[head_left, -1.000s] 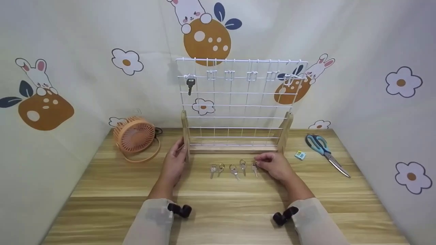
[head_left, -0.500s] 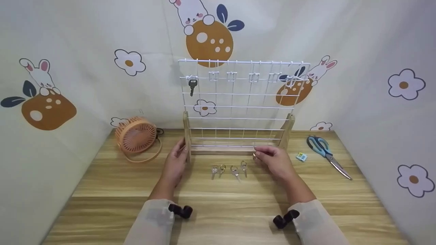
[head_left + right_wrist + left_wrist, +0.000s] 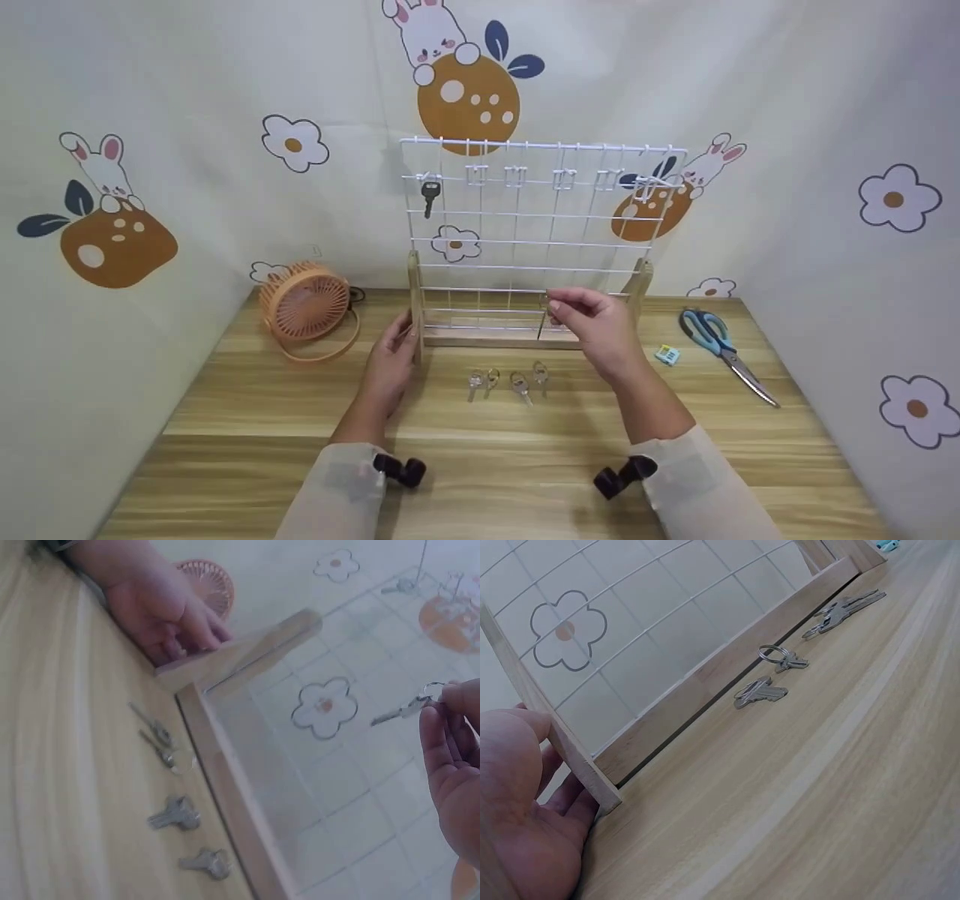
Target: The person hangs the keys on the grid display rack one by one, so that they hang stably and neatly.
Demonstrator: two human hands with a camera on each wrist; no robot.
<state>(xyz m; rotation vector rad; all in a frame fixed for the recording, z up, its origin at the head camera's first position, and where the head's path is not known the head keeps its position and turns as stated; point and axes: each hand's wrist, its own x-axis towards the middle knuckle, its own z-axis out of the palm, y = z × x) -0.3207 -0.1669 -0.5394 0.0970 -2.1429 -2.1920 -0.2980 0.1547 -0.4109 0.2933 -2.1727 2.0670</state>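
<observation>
Key raised clear of the tabletop by the right hand

Half a second ago the right hand was low, just beyond the row of keys; it is now higher, in front of the lower wire grid. One second ago five keys lay between the hands; four loose keys now lie there. The left hand remains at the left wooden upright.

Right hand: thumb and index finger pinch the ring of the key, whose blade hangs below the fingertips. The fingers cover part of the ring, and the right wrist view cuts off the hand at its edge. In the head view the held key is thin and hard to make out. The hand also hides part of the bottom rail.

Left hand: touches the outer side of the upright. The upright hides some fingers, so whether they grip it cannot be told.

Beyond both hands, a dark-headed key hangs high on the grid; white hooks to its right blend into the pale wall. An orange fan stands left of the left hand; scissors lie right of the right hand.
</observation>
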